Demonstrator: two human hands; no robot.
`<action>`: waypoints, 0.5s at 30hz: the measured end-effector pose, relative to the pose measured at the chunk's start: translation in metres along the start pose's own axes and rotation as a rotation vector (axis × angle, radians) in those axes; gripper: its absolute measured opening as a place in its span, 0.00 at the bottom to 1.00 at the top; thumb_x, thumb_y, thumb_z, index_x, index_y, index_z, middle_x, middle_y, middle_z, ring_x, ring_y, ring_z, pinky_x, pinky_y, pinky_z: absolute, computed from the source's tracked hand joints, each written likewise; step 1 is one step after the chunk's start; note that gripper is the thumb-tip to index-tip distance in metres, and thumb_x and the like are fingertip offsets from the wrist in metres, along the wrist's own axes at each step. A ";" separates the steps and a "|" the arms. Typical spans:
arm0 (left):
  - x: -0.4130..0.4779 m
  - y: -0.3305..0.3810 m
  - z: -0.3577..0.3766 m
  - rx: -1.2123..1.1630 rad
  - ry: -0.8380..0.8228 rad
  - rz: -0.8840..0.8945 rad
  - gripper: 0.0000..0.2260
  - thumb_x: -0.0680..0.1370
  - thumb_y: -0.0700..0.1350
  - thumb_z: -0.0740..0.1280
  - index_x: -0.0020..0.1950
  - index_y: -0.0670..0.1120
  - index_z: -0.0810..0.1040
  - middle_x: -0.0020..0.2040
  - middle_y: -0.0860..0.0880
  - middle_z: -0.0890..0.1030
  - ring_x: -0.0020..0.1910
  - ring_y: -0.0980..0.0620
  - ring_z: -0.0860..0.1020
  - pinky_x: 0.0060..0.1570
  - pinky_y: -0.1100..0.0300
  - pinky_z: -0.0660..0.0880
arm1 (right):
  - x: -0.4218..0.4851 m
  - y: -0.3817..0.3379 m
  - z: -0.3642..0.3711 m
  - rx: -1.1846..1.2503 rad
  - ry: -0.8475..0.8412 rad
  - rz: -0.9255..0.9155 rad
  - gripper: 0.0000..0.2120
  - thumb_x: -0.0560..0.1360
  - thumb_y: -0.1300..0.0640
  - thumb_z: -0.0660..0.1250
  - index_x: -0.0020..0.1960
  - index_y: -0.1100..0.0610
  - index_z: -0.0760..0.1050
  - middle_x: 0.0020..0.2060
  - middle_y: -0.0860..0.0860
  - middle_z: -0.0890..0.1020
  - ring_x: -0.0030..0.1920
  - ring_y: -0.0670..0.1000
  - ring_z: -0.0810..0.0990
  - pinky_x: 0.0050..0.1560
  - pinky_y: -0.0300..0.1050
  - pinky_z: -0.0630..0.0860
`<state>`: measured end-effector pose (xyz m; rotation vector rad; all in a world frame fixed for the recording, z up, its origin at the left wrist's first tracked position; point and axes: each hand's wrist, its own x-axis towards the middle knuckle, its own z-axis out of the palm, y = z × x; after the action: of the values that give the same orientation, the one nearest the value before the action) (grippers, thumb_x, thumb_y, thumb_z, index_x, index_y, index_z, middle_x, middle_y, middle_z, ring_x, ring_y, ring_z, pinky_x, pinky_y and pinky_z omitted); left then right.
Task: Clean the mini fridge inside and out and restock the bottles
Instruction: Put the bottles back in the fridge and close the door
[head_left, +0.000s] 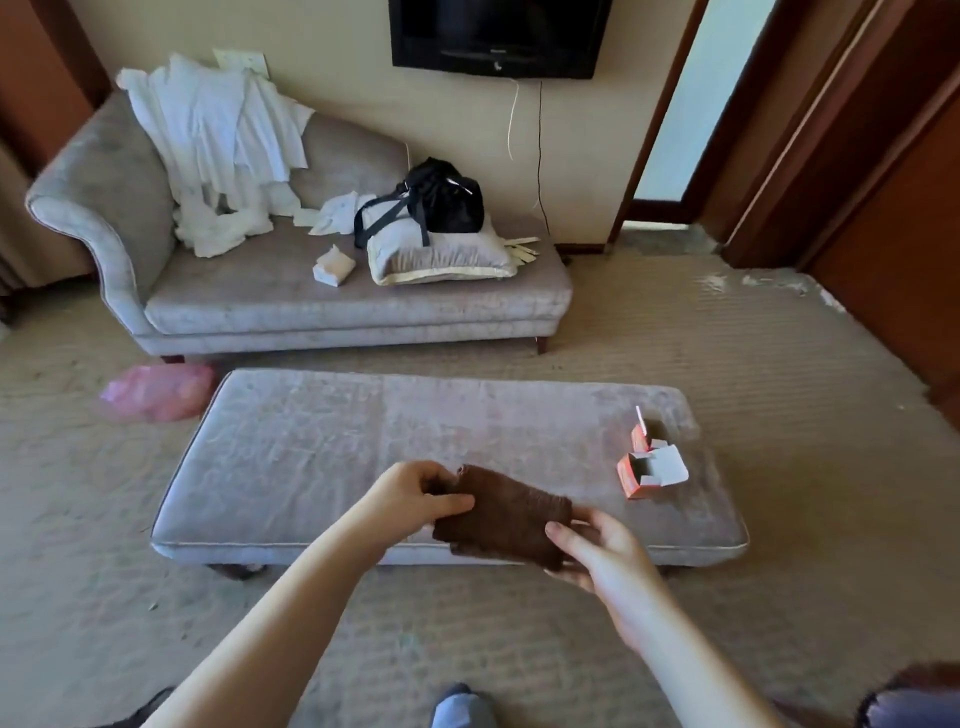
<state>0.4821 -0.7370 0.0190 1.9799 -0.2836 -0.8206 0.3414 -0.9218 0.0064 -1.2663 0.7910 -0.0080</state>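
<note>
Brown cloth (506, 514): folded flat, held up over the near edge of the grey ottoman (311, 447)
Left hand (415, 493): fingers and thumb curled, pinching the cloth's left end
Right hand (597, 545): thumb on top, fingers beneath, gripping the right end
Fridge and bottles: not in view
Step in hand: likely readying the cloth; fold it to a firm pad, corners tucked
Edges: open orange carton (649, 467) sits near the ottoman's right end, apart from the cloth
Open room: carpet (779, 519) runs wide on the right; pink bag (161, 392) lies left of the ottoman
</note>
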 end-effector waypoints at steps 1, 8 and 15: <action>0.027 -0.005 0.003 0.001 -0.009 -0.028 0.05 0.73 0.45 0.74 0.41 0.47 0.79 0.34 0.54 0.79 0.29 0.63 0.76 0.30 0.72 0.69 | 0.027 0.001 -0.002 -0.012 0.008 0.036 0.10 0.74 0.67 0.69 0.54 0.62 0.76 0.46 0.56 0.83 0.44 0.54 0.84 0.41 0.46 0.82; 0.212 -0.099 0.030 -0.045 0.062 -0.261 0.04 0.76 0.41 0.70 0.50 0.47 0.80 0.39 0.50 0.81 0.38 0.54 0.79 0.37 0.65 0.75 | 0.242 0.073 0.005 -0.111 0.014 0.327 0.09 0.74 0.70 0.67 0.53 0.61 0.74 0.44 0.57 0.81 0.41 0.53 0.82 0.38 0.42 0.80; 0.327 -0.232 0.084 -0.153 0.206 -0.572 0.10 0.75 0.39 0.71 0.56 0.39 0.81 0.46 0.43 0.83 0.48 0.43 0.82 0.52 0.47 0.80 | 0.394 0.184 0.012 -0.206 0.027 0.471 0.09 0.75 0.68 0.67 0.51 0.57 0.74 0.40 0.51 0.80 0.38 0.50 0.79 0.32 0.37 0.77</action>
<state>0.6428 -0.8361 -0.3446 1.9999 0.4757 -0.9445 0.5639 -1.0151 -0.3552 -1.2458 1.1200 0.4468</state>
